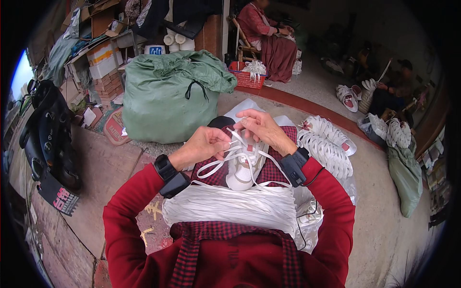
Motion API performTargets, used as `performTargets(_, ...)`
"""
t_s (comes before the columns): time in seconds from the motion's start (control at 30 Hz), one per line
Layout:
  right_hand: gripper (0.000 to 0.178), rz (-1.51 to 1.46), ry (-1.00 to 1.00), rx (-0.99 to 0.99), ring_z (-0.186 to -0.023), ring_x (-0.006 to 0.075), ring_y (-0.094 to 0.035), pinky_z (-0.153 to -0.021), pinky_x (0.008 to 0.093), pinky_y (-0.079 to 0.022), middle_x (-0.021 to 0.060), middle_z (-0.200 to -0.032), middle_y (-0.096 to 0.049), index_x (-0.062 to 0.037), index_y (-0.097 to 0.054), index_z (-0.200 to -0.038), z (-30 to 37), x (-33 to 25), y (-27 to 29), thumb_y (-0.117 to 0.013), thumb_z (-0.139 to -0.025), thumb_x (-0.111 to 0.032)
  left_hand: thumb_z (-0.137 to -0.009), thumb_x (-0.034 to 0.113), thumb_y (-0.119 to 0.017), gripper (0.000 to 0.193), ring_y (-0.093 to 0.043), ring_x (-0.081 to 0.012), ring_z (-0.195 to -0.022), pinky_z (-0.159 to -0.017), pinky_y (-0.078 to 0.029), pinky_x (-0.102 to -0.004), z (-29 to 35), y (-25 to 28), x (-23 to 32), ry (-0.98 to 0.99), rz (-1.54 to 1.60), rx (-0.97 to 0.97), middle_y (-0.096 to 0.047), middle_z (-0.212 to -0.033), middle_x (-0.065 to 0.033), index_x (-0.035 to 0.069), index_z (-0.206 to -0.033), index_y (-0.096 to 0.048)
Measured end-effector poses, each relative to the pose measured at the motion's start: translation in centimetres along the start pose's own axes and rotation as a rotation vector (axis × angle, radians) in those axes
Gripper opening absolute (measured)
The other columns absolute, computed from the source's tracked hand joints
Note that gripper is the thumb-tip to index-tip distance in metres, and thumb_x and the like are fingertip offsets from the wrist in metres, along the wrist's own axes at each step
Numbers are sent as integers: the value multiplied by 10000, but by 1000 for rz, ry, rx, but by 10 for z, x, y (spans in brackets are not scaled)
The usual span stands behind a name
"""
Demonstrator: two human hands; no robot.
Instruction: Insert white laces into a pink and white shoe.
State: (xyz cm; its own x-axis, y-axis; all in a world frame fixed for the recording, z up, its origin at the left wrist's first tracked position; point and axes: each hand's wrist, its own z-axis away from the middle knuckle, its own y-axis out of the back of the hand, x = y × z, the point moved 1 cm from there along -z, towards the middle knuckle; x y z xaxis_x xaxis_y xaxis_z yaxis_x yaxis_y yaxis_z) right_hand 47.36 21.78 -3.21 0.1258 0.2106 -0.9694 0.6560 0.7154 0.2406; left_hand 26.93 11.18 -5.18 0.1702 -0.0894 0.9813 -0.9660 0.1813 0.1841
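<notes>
On my lap, over a red and black checked cloth (211, 171), rests a white sneaker (240, 178) with its toe toward me. Loose white shoelace (209, 169) loops out from its eyelets on both sides. My left hand (205, 145) pinches a shoelace between thumb and fingers at the shoe's left. Above the shoe's opening, my right hand (265, 129) is bent with thumb and fingers closed on a shoelace; its fingertips partly hide the grip. A thick bundle of white laces (230, 206) lies across my lap, nearer than the shoe.
A big green sack (168, 96) stands ahead to the left. Stacked white shoes (326, 144) sit at my right. Farther off are a red basket (247, 78), a seated person (269, 38) and another person (401, 86). A black scooter (50, 134) stands at far left.
</notes>
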Motion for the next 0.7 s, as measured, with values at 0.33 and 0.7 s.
performTargets(0.33,403,942,250,131,-897,273,-555,-917,385,-421,134,-902,-647,-4,-648,-1078,9,29,26,-666,-871,-349,-950,89,-646,120,-574,-58,-567,-492,-481,-229,-17,-35,5,-2,-251,76,-622,-687,-12,-31,-936,-652)
performTargets(0.7,431,35,27,-126,-987,74,-602,-871,252,-473,8,-1126,-672,-19,-639,-1217,16,47,32,-709,-907,-311,-889,33,-661,95,-598,-61,-692,-595,-496,-249,-17,-46,-11,-301,-499,188,-650,-790,-49,-61,-905,-658)
